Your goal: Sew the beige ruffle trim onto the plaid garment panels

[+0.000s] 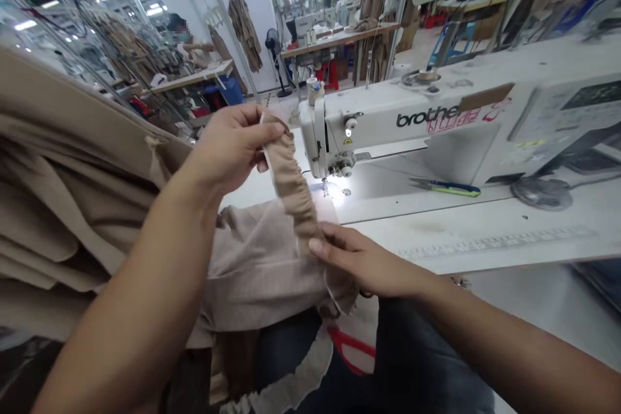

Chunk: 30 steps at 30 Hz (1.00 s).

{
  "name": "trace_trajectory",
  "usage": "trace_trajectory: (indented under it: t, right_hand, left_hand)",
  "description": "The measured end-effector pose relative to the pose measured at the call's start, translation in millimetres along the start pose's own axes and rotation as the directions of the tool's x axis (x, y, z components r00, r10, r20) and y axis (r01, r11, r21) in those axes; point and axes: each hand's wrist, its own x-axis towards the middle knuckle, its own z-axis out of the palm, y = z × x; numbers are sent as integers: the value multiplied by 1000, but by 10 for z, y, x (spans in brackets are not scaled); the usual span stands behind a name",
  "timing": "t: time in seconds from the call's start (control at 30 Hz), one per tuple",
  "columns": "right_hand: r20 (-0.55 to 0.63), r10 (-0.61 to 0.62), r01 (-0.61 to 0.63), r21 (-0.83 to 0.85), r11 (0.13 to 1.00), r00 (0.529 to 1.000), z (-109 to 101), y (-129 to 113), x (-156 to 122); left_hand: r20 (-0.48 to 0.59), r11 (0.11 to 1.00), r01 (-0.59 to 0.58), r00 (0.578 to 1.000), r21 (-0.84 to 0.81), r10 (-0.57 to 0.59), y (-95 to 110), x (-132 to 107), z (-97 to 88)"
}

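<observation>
Pinching the upper end of a gathered beige fabric strip (291,178), the left hand (233,149) is raised with its fingers curled nearly closed and the thumb pressed against the cloth. Its forearm comes up steeply from the lower left. The right hand (369,259) reaches in lower down, almost flat from the lower right, with the fingers extended and close together, gripping the strip's lower part between fingertips and thumb. The strip spans the space between the hands, its long axis running from upper left to lower right, the top end pointing away from the person and the bottom end toward the lap. Below the right hand it meets a beige linen garment (257,265) lying across the lap, beside a heavy pile of beige fabric (63,207) on the left. Just beyond the strip stands a white Brother sewing machine (388,123), its lit presser foot (337,171) near the strip but not touching it. Thread snips with a blue and green handle (446,188) lie on the white machine table (460,233), well to the right of both hands
</observation>
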Motion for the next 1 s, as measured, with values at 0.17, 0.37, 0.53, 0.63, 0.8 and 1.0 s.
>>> trace_trajectory:
  t: [0.17,0.37,0.53,0.63,0.8,1.0]
  right_hand:
    - [315,56,-67,22,998,947,-328,-53,129]
    - [388,258,59,-642,764,885,-967,-181,384]
    - [54,91,-20,-750,661,994,-1303,-31,683]
    - [-225,-80,-99,-682,724,971,-1335,223,795]
    - [-193,-85,-81,-716,694,978,-1249,442,876]
    - [-210,-92,-88,-711,698,973,-1297,437,927]
  left_hand:
    - [141,967,159,972,198,-189,-778,166,128]
    - [158,911,103,971,398,-178,-1564,180,624]
    - [82,859,70,988,507,-129,-1730,41,735]
    - [118,859,52,985,509,-130,-1759,-38,749]
    - [140,863,24,984,504,-110,-1792,-64,809]
    - [106,867,39,989,496,-105,-1775,-72,832]
